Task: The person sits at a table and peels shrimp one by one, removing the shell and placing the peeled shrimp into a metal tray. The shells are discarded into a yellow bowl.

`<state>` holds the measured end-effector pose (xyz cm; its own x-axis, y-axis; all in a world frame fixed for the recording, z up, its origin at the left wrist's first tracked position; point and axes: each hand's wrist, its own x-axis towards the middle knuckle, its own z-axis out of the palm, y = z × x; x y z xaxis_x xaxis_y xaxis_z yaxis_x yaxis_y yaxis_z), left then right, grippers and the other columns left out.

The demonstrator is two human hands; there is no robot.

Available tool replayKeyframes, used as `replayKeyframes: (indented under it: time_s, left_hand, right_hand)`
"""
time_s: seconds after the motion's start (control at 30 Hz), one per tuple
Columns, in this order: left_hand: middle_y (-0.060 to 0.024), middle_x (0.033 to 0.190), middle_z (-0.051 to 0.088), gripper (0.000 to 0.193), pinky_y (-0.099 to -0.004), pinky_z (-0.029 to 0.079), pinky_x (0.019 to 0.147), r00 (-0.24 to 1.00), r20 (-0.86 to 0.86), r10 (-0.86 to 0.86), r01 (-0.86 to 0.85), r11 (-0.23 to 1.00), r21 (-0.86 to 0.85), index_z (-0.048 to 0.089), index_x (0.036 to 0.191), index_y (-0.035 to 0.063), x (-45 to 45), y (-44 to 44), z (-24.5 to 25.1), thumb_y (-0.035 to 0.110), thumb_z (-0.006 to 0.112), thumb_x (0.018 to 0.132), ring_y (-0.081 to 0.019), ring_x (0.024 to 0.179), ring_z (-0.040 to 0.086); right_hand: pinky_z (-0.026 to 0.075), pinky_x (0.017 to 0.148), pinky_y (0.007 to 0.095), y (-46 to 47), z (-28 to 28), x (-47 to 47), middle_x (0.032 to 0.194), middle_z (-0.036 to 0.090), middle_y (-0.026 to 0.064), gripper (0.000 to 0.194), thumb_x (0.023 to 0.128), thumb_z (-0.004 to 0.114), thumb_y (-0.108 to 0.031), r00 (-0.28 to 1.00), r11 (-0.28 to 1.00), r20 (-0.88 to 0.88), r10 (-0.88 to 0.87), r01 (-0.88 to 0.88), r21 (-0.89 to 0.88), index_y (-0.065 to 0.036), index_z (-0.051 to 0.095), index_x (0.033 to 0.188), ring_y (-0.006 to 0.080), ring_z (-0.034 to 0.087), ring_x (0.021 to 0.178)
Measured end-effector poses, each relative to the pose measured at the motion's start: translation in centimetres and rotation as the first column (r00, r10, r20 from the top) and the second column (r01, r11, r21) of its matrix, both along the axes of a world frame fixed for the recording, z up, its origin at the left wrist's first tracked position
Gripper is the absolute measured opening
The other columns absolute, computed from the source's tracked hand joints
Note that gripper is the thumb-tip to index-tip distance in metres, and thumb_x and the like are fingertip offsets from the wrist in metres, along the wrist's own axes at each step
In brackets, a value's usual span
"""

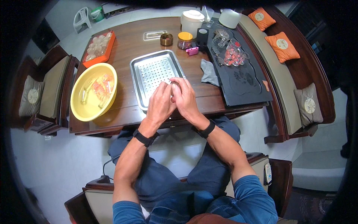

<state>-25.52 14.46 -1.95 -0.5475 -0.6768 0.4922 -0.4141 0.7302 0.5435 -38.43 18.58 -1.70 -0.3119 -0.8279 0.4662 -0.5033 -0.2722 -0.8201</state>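
My left hand (pixel 161 102) and my right hand (pixel 184 96) meet over the near right edge of a steel tray (pixel 137 84) with a perforated plate in it. Between them they grip a small brown object (pixel 173 99). Fingers cover most of it, so I cannot tell what it is. Left of the tray stands a yellow plastic basin (pixel 77 103). Clear glass-like pieces (pixel 84 95) and orange-red items (pixel 102 85) lie inside the basin.
An orange tray (pixel 109 49) holds several translucent round pieces. Behind stand a brass-coloured bowl (pixel 166 39), an orange-lidded jar (pixel 185 40) and a white jug (pixel 193 21). A grey cloth (pixel 209 73) lies beside the black tea tray (pixel 237 93), which bears clear cups (pixel 221 39) and red-patterned glassware (pixel 235 56).
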Motion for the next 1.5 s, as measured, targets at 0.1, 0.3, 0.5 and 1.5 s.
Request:
replayKeyframes:
  time_s: [0.1,0.3,0.5,1.5]
  left_hand:
    - [-0.0153,0.101,0.057,0.047,-0.0485,0.053,0.077,0.999,-0.016,-0.028,0.025,0.984,-0.178,0.061,0.117,-0.0004,0.2,0.3,0.4,0.005,0.078,0.074,-0.0373,0.088,0.062]
    - [-0.0132,0.099,0.067,0.050,-0.0389,0.055,0.081,0.981,-0.100,0.168,-0.152,0.977,0.152,0.072,0.115,0.0052,0.1,-1.4,0.8,0.026,0.088,0.072,-0.0300,0.092,0.068]
    - [-0.0036,0.099,0.068,0.045,-0.0292,0.053,0.074,0.897,-0.403,0.181,0.238,0.571,0.786,0.070,0.114,0.0035,0.7,-3.0,0.5,0.045,0.067,0.098,-0.0127,0.085,0.064]
    - [-0.0189,0.106,0.060,0.055,-0.0473,0.051,0.087,0.973,0.176,-0.151,0.161,0.986,-0.039,0.050,0.138,0.0069,1.5,0.9,1.4,0.022,0.073,0.090,-0.0382,0.096,0.062]
  right_hand:
    - [0.056,0.077,0.0376,-0.5,-0.5,-1.0,0.103,0.071,0.0108,0.034,0.108,0.045,-0.025,0.914,0.972,0.401,0.054,-0.141,0.189,-0.002,0.067,0.119,0.0218,0.068,0.087]
    - [0.054,0.087,0.0338,0.2,-0.9,-1.7,0.116,0.068,0.0037,0.038,0.110,0.045,-0.031,0.298,0.853,0.929,0.222,-0.520,-0.037,-0.005,0.060,0.134,0.0124,0.066,0.102]
    - [0.047,0.097,0.0248,1.1,-1.6,-0.8,0.132,0.063,0.0038,0.044,0.107,0.052,-0.021,0.438,0.870,0.850,0.293,-0.492,-0.047,-0.005,0.051,0.149,0.0109,0.060,0.114]
    - [0.054,0.071,0.0288,0.0,-3.0,-2.8,0.099,0.066,0.0033,0.043,0.109,0.045,-0.042,0.274,0.823,0.957,0.099,-0.564,0.076,-0.005,0.062,0.123,0.0126,0.064,0.080]
